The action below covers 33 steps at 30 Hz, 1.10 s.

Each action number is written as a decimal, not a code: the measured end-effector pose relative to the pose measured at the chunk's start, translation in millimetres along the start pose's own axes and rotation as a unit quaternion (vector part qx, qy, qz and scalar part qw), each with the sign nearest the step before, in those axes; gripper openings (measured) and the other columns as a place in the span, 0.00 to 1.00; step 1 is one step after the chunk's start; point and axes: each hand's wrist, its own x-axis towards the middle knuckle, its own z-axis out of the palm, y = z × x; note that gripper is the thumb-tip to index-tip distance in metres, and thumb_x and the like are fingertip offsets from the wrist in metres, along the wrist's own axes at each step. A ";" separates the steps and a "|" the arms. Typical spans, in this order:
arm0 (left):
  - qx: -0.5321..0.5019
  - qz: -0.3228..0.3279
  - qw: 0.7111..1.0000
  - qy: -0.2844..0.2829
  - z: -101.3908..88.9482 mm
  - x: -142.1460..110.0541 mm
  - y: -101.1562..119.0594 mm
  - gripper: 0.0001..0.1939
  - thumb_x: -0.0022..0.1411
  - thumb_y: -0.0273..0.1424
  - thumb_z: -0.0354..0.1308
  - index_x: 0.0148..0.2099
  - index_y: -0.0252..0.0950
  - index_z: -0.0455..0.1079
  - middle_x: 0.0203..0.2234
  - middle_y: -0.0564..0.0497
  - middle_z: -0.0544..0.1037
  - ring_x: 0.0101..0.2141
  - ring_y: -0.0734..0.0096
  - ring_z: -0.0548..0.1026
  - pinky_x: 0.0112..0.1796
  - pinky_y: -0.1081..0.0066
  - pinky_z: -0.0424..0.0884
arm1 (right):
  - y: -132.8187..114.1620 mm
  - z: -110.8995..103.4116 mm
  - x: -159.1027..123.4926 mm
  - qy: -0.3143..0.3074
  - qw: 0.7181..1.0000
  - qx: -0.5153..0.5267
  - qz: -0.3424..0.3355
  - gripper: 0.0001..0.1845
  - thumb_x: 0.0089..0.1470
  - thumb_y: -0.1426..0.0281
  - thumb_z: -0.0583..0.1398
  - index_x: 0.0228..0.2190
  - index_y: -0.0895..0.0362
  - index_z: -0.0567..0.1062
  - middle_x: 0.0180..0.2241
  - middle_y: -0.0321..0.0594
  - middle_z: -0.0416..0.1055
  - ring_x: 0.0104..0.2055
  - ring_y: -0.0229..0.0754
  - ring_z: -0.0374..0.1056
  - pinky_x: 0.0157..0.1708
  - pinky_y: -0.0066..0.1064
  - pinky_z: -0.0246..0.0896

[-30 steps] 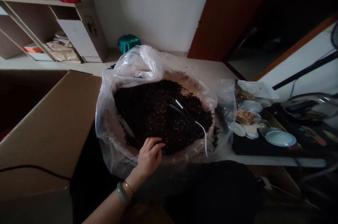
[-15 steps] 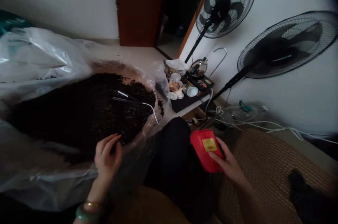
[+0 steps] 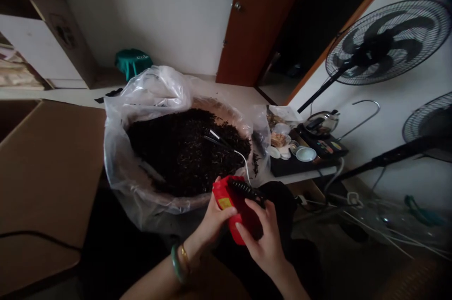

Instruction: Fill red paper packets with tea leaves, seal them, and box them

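My left hand (image 3: 212, 220) is closed around the side of a small red packet (image 3: 242, 217) with a yellow label, its thumb over the front. At the packet's upper right my right hand (image 3: 266, 236) has its fingers around the end of a black ridged tool (image 3: 245, 189), whose kind I cannot make out. Its thumb rests against the packet. Just beyond lies a round basket (image 3: 229, 107) lined with clear plastic (image 3: 120, 163), full of dark dried leaves (image 3: 169, 149). A slim black tong-like device (image 3: 221, 141), resembling a hair straightener with a white cord, rests on the leaves.
A large cardboard box (image 3: 70, 149) stands left of the basket. To the right is a low table (image 3: 310, 175) with small dishes, a plastic-wrapped food pile and a kettle (image 3: 323, 123). Two standing fans (image 3: 381, 48) and loose white cables lie further right.
The view swung right and then back left. The red packet, held by my right hand half a second ago, has come over to my left hand, and the black ridged tool now shows.
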 end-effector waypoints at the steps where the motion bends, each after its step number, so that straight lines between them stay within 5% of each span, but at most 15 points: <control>1: 0.000 -0.004 1.000 0.013 -5.8 0.4 5.2 0.42 0.42 0.45 0.70 0.58 0.42 0.60 0.49 0.44 0.74 0.45 0.55 0.75 0.47 0.54 0.72 | -0.9 3.6 1.2 0.006 0.999 0.035 0.021 0.23 0.55 0.65 0.58 0.54 0.47 0.65 0.50 0.48 0.62 0.51 0.54 0.67 0.47 0.49 0.68; 5: -0.018 -0.045 0.996 0.074 -30.7 6.5 24.0 0.30 0.48 0.45 0.66 0.50 0.37 0.67 0.40 0.46 0.79 0.38 0.59 0.78 0.40 0.60 0.76 | 21.8 -3.9 25.7 0.128 0.972 0.135 0.146 0.25 0.57 0.60 0.56 0.55 0.48 0.60 0.51 0.48 0.62 0.47 0.49 0.70 0.46 0.42 0.68; 8: -0.070 -0.083 0.987 0.119 -48.5 16.1 34.5 0.24 0.52 0.48 0.63 0.44 0.35 0.71 0.35 0.47 0.80 0.33 0.62 0.79 0.38 0.62 0.77 | 78.7 -33.6 54.6 0.219 0.943 0.089 0.234 0.32 0.53 0.57 0.57 0.57 0.53 0.58 0.52 0.50 0.62 0.48 0.47 0.69 0.50 0.42 0.64; 12: -0.107 -0.086 0.977 0.162 -68.8 24.6 46.5 0.19 0.56 0.45 0.61 0.42 0.35 0.73 0.34 0.46 0.81 0.33 0.63 0.80 0.39 0.64 0.78 | 180.5 -63.1 68.0 0.184 0.914 -0.033 0.361 0.37 0.43 0.54 0.59 0.53 0.59 0.66 0.47 0.53 0.68 0.47 0.54 0.66 0.49 0.46 0.62; 16: -0.144 -0.081 0.968 0.187 -85.7 24.6 60.7 0.15 0.62 0.42 0.56 0.41 0.35 0.74 0.32 0.47 0.82 0.30 0.63 0.81 0.38 0.64 0.79 | 247.5 -52.2 58.7 0.138 0.889 0.044 0.435 0.44 0.39 0.54 0.59 0.57 0.62 0.63 0.43 0.51 0.72 0.45 0.54 0.70 0.47 0.43 0.65; 21: -0.231 -0.064 0.950 0.201 -94.7 22.8 81.5 0.17 0.68 0.33 0.48 0.54 0.34 0.68 0.33 0.48 0.82 0.31 0.65 0.81 0.43 0.66 0.77 | 279.1 -40.2 66.4 0.052 0.890 0.065 0.448 0.47 0.43 0.56 0.59 0.62 0.60 0.55 0.33 0.42 0.75 0.38 0.51 0.74 0.39 0.38 0.69; 29: -0.267 -0.030 0.924 0.270 -81.7 20.3 100.3 0.17 0.68 0.30 0.46 0.56 0.31 0.66 0.29 0.47 0.82 0.29 0.65 0.81 0.41 0.65 0.78 | 306.2 -46.1 90.1 -0.045 0.911 -0.239 0.333 0.38 0.49 0.60 0.54 0.59 0.65 0.63 0.33 0.51 0.77 0.41 0.57 0.72 0.44 0.45 0.65; 33: -0.262 -0.024 0.926 0.271 -84.4 18.4 103.0 0.16 0.66 0.29 0.49 0.53 0.30 0.67 0.29 0.47 0.82 0.29 0.65 0.81 0.41 0.65 0.77 | 308.7 -52.9 115.0 -0.095 0.909 -0.291 0.284 0.30 0.48 0.65 0.55 0.53 0.60 0.72 0.35 0.51 0.77 0.42 0.56 0.73 0.43 0.43 0.66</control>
